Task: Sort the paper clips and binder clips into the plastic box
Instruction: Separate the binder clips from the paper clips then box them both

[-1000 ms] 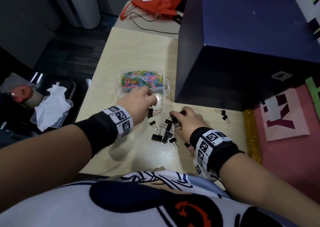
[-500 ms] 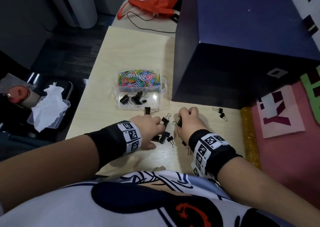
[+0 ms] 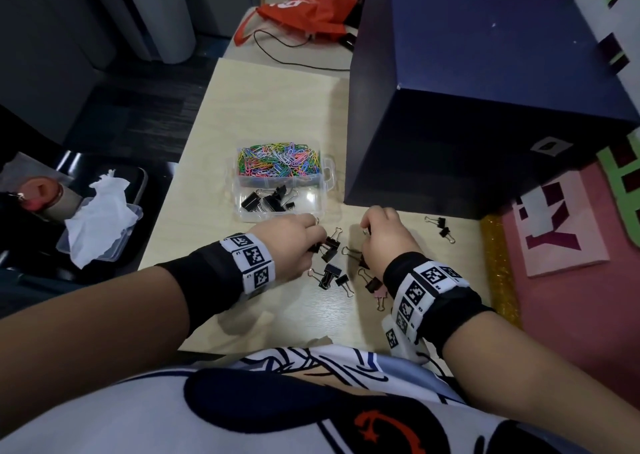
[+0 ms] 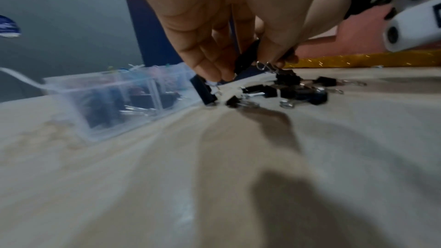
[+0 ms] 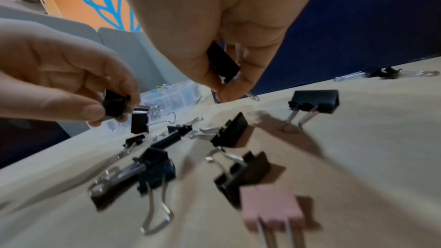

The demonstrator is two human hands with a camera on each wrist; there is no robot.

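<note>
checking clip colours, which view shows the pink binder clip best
The right wrist view: the pink binder clip lies large in the foreground, wire handles toward the camera. The head view shows it small beside the right wrist; the left wrist view doesn't show it clearly.

The box (image 3: 327,176) is set on the table (image 3: 277,107), left of the big carton (image 3: 485,124). Paper clips (image 3: 277,159) are held in its far compartment, binder clips (image 3: 268,200) in the near one. More clips (image 3: 332,273) are scattered before it, between the hands; two (image 3: 441,227) lie apart to the right.
</note>
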